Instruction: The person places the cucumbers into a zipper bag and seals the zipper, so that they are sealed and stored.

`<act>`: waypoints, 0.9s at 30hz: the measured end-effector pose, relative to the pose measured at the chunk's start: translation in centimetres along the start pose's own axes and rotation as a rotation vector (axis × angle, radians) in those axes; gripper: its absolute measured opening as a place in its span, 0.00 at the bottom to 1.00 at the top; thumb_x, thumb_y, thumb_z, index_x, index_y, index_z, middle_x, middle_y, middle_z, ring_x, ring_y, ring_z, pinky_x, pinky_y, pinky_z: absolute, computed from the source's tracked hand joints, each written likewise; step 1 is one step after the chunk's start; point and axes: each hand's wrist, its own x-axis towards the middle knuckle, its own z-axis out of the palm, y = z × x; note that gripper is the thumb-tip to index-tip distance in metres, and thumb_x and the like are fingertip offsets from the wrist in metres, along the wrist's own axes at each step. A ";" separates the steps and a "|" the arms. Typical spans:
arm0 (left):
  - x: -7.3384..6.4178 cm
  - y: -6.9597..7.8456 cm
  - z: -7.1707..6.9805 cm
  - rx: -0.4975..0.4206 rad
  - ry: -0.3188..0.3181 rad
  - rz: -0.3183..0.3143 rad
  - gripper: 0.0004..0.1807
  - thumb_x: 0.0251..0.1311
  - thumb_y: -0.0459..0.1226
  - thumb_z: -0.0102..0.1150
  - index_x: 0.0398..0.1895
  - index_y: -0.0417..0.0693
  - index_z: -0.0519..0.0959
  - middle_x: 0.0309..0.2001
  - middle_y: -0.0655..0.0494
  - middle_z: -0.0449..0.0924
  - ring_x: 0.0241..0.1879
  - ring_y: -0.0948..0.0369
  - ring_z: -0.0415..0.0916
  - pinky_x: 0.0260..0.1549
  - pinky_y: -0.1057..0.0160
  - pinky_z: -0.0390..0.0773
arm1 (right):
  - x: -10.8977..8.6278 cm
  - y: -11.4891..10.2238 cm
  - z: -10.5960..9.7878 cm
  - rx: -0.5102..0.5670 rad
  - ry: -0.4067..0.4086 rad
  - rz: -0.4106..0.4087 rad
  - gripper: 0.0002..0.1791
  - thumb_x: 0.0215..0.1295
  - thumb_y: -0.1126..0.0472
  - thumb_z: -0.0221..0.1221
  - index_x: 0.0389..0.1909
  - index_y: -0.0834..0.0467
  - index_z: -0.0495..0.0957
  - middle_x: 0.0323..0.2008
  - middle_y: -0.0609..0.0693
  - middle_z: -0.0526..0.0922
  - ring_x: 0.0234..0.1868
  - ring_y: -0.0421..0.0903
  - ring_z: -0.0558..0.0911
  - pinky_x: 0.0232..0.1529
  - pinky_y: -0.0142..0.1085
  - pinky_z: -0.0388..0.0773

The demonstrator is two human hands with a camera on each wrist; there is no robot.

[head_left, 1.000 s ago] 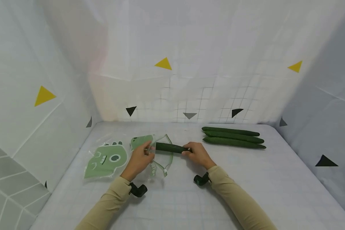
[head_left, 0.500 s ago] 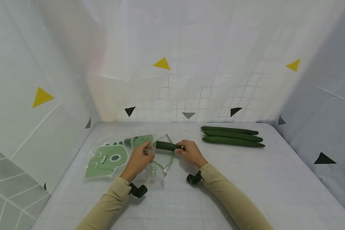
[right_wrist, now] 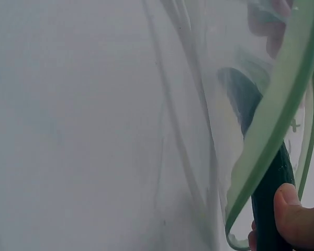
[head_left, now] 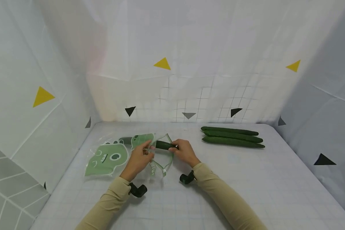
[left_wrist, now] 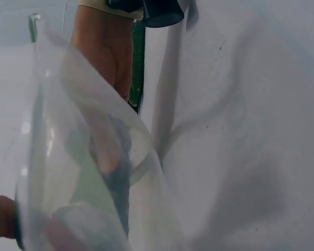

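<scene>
My left hand (head_left: 138, 159) pinches the edge of a clear zip bag (head_left: 142, 139) with a green print and a green zip strip; its mouth gapes to the right. My right hand (head_left: 185, 152) grips the right end of a dark green cucumber (head_left: 163, 145). Most of the cucumber lies inside the bag, its far tip showing dimly through the plastic. From the right wrist, the thumb presses the cucumber (right_wrist: 269, 193) beside the bag's green rim (right_wrist: 275, 130). The left wrist view has the clear plastic (left_wrist: 52, 157) covering part of the right hand.
A second clear bag (head_left: 107, 159) with a green dinosaur print lies flat at the left, close to the held bag. Three cucumbers (head_left: 233, 137) lie side by side at the back right of the white table (head_left: 247, 191). White sheets (head_left: 207, 38) stand behind and at the sides.
My right hand has moved left, pushing the cucumber deeper into the bag; its far tip now shows past the green print. The left hand stays nearly still on the bag's edge.
</scene>
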 end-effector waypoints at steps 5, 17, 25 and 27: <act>0.0 0.0 0.0 -0.001 0.000 0.007 0.35 0.67 0.30 0.58 0.79 0.41 0.65 0.59 0.46 0.77 0.34 0.56 0.80 0.31 0.56 0.78 | 0.3 -0.5 0.6 0.010 0.016 0.004 0.15 0.67 0.64 0.69 0.51 0.68 0.87 0.46 0.60 0.87 0.47 0.57 0.85 0.49 0.50 0.80; 0.1 0.0 0.1 -0.020 -0.005 0.001 0.36 0.67 0.31 0.57 0.79 0.40 0.64 0.58 0.47 0.78 0.34 0.55 0.80 0.31 0.57 0.78 | 1.0 -1.1 1.8 0.003 0.020 -0.037 0.11 0.67 0.65 0.68 0.48 0.66 0.88 0.44 0.59 0.87 0.43 0.54 0.85 0.46 0.47 0.81; 0.0 0.0 0.2 -0.022 -0.004 0.000 0.35 0.67 0.30 0.57 0.78 0.39 0.65 0.57 0.46 0.78 0.35 0.55 0.80 0.33 0.53 0.80 | 1.5 -1.4 2.3 0.019 0.010 -0.037 0.10 0.69 0.64 0.67 0.47 0.64 0.89 0.42 0.56 0.88 0.37 0.50 0.83 0.40 0.43 0.80; 0.0 0.0 0.3 -0.017 -0.002 -0.004 0.35 0.66 0.30 0.57 0.78 0.39 0.65 0.58 0.45 0.77 0.34 0.55 0.80 0.32 0.54 0.80 | 1.7 -1.4 2.5 0.039 0.000 -0.037 0.09 0.69 0.65 0.67 0.46 0.64 0.89 0.40 0.55 0.88 0.34 0.49 0.82 0.37 0.42 0.79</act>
